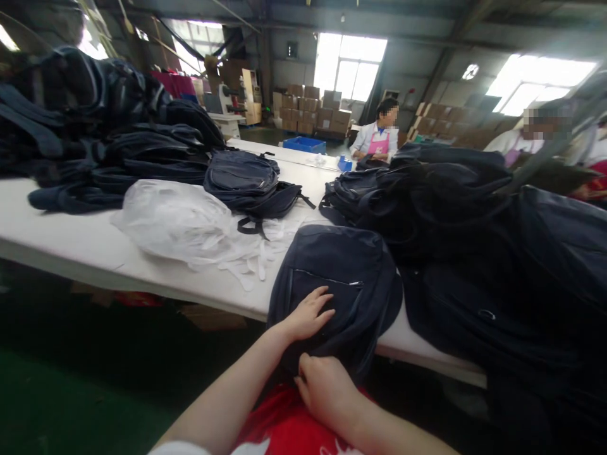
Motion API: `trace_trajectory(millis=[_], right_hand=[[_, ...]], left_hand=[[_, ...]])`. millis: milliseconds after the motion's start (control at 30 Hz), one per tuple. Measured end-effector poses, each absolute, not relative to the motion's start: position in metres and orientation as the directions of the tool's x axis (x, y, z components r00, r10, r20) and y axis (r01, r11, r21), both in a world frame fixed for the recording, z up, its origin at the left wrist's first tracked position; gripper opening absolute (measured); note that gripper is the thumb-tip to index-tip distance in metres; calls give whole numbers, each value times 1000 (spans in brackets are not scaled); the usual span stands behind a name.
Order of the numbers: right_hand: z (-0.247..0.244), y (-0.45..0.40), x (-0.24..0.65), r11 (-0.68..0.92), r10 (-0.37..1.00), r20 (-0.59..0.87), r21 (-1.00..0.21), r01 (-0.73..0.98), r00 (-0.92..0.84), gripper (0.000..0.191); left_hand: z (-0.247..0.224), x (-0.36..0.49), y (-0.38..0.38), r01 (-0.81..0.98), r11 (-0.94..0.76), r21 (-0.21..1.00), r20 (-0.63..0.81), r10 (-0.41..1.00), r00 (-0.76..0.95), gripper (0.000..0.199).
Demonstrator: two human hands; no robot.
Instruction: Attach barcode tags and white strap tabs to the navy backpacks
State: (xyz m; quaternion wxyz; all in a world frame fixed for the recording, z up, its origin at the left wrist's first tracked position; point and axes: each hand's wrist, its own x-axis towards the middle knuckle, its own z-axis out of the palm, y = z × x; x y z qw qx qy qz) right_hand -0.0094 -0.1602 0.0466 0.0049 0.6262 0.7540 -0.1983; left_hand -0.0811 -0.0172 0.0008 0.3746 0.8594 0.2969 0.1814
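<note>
A dark navy backpack (332, 253) lies front side up at the near edge of the white table, its near end overhanging toward my body. Across its front runs a zip with a metal pull (355, 284). My left hand (310, 314) rests on the front panel with its fingers spread. At the near end, my right hand (328, 387) is closed with the thumb and curled fingers pinching the backpack's lower edge. The exact part between those fingers is hidden.
White plastic bag (175, 221) and loose white strips (249, 265) lie on the table (80, 246) to the left. Piled dark backpacks (118, 145) stand beyond; more backpacks (455, 240) crowd the right. A person in a pink apron (378, 142) sits across, near a blue bin (304, 145).
</note>
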Motion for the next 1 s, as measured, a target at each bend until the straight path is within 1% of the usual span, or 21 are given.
trace_trajectory(millis=[33, 100, 167, 233, 300, 367, 433, 500, 567, 667, 733, 800, 900, 1000], right_hand=[[43, -161, -12, 143, 937, -274, -263, 954, -216, 12], [36, -163, -11, 208, 914, -307, -202, 957, -264, 12], [27, -170, -2, 277, 898, -309, -154, 949, -312, 18], [20, -182, 18, 288, 911, -268, -127, 949, -313, 20], [16, -195, 49, 232, 953, -169, -120, 965, -251, 17], [15, -205, 87, 138, 990, -14, -126, 982, -140, 22], [17, -205, 126, 27, 991, 135, -138, 990, -8, 31], [21, -193, 161, -62, 975, 205, -143, 988, 91, 31], [25, -170, 190, -142, 966, 194, -156, 978, 171, 28], [33, -123, 217, -278, 946, 114, -197, 940, 303, 28], [38, -91, 227, -351, 923, 83, -216, 911, 375, 29], [43, -64, 231, -388, 906, 79, -240, 890, 416, 29], [48, -40, 231, -421, 882, 71, -327, 846, 466, 26], [51, -43, 228, -455, 835, 78, -459, 763, 545, 29]], left_hand=[[-2, -79, -19, 418, -593, 689, 95, 645, 758, 54], [-8, -76, -21, 462, -665, 587, 112, 632, 767, 57], [-12, -76, -21, 465, -708, 532, 133, 612, 779, 57], [-16, -77, -20, 460, -730, 505, 146, 598, 788, 57], [-17, -79, -19, 454, -743, 491, 155, 588, 794, 56], [-17, -81, -19, 450, -752, 481, 169, 583, 795, 55], [-16, -81, -21, 449, -760, 470, 176, 579, 796, 56], [-14, -82, -22, 449, -771, 451, 174, 570, 803, 60], [-13, -82, -23, 448, -785, 428, 178, 559, 810, 64], [-14, -83, -23, 444, -810, 383, 216, 545, 810, 65], [-18, -84, -22, 435, -834, 339, 270, 529, 804, 65], [-22, -84, -20, 418, -863, 282, 362, 500, 787, 65], [-31, -83, -12, 385, -905, 179, 519, 419, 745, 72], [-46, -82, 1, 327, -939, 110, 599, 325, 732, 82]])
